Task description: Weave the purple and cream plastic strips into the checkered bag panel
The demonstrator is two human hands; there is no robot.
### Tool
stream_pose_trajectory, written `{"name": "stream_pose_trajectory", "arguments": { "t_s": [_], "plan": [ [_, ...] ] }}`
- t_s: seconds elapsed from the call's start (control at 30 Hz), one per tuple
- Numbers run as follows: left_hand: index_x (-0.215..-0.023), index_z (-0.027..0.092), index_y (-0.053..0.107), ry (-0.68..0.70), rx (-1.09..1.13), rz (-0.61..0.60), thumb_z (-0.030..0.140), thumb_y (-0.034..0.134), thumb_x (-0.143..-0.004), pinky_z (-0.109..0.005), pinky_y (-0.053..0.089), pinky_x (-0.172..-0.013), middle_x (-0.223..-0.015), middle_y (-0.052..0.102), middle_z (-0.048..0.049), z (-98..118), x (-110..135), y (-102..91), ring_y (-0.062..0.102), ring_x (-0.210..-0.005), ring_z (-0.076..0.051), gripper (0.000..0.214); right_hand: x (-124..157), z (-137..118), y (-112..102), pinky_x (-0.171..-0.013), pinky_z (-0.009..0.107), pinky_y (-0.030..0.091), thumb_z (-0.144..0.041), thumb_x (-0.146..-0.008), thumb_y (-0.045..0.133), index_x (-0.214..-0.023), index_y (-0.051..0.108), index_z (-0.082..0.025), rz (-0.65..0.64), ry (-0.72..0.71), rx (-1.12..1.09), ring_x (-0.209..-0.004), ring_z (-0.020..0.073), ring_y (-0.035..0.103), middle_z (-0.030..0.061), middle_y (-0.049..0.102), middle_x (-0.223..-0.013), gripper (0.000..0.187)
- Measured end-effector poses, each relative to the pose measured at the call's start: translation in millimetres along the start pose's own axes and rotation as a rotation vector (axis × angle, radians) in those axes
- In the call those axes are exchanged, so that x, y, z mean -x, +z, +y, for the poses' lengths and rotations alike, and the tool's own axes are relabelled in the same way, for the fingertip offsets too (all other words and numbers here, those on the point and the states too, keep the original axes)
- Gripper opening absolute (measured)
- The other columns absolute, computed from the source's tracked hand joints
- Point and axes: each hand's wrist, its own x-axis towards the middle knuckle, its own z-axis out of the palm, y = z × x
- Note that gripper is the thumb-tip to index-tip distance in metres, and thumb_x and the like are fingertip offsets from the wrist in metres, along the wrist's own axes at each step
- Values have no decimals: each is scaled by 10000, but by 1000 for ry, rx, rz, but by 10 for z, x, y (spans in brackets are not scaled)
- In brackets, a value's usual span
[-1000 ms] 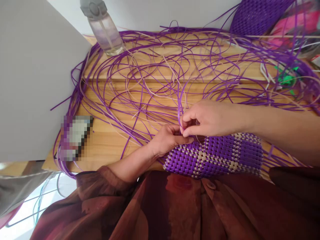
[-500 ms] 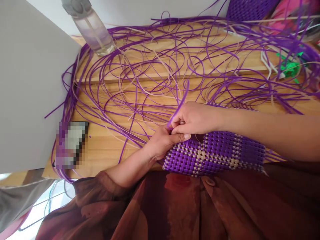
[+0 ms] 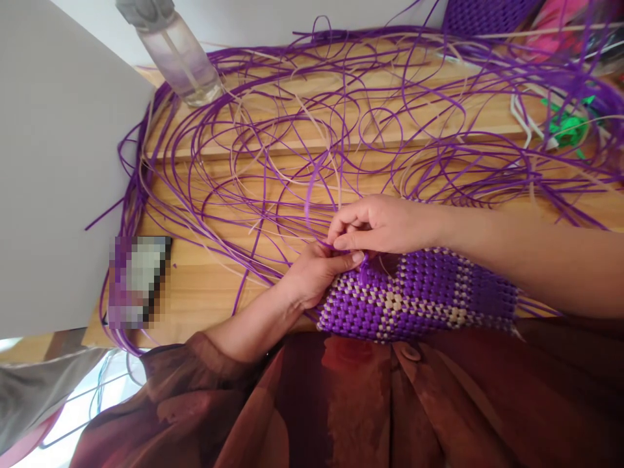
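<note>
A purple and beige woven piece (image 3: 429,292) of plastic strips lies at the table's front edge, against my clothes. My left hand (image 3: 316,270) grips its left end, thumb pressed on the weave. Just above, my right hand (image 3: 365,224) pinches a purple strip (image 3: 309,201) between thumb and fingertips, touching my left hand. The strip's free part curves up and left of the fingers. A small purple loop (image 3: 364,265) stands out of the weave by my left thumb. My right forearm crosses over the woven piece and hides its upper part.
Long loose purple and beige strips (image 3: 234,156) tangle across the wooden table (image 3: 205,270). A clear spray bottle (image 3: 180,62) stands at the back left. A blurred-out phone-like object (image 3: 143,279) lies left. Green scraps (image 3: 570,123) and another purple weave (image 3: 487,13) are at the right.
The purple strip's free end has swung from upright right of my fingers to the left. My right hand has shifted slightly, and a small loop now shows by my left thumb.
</note>
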Motion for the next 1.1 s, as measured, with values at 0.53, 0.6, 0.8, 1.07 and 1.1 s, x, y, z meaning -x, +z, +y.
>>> {"name": "stream_pose_trajectory", "arguments": {
  "t_s": [0.53, 0.6, 0.8, 1.07, 1.1],
  "plan": [
    [-845, 109, 666, -82, -363, -135, 349, 845, -711, -243, 308, -602, -677, 588, 19, 206, 53, -93, 471, -589, -69, 328, 216, 69, -100, -670, 270, 413, -351, -896, 566, -889, 717, -192, -227, 37, 238, -704, 132, 603, -3, 702, -795, 219],
    [-838, 112, 655, -52, -392, -159, 351, 842, -718, -237, 293, -586, -669, 574, 30, 243, 66, -92, 436, -568, -54, 327, 205, 64, -99, -667, 268, 410, -326, -893, 559, -872, 714, -187, -244, 29, 224, -694, 129, 593, -5, 691, -775, 209],
    [-749, 125, 608, -27, -450, -242, 367, 837, -727, -236, 308, -576, -614, 521, 44, 302, 66, -125, 423, -558, -58, 335, 223, -89, -114, -664, 276, 390, -269, -876, 569, -883, 710, -193, -177, 18, 329, -700, 134, 589, 1, 700, -799, 161],
    [-793, 125, 604, 32, -470, -275, 386, 829, -736, -236, 322, -585, -672, 541, 35, 263, 18, -164, 428, -583, -62, 349, 19, -129, -240, -620, 260, 391, -249, -872, 560, -859, 714, -164, -472, 163, 228, -679, 128, 585, 1, 700, -773, 176],
    [-794, 126, 601, 34, -474, -279, 393, 830, -732, -236, 319, -580, -668, 537, 36, 254, 9, -169, 423, -577, -61, 358, -21, -110, -250, -616, 253, 396, -244, -863, 569, -873, 714, -157, -500, 208, 187, -688, 127, 595, 2, 708, -789, 170]
  ]
}}
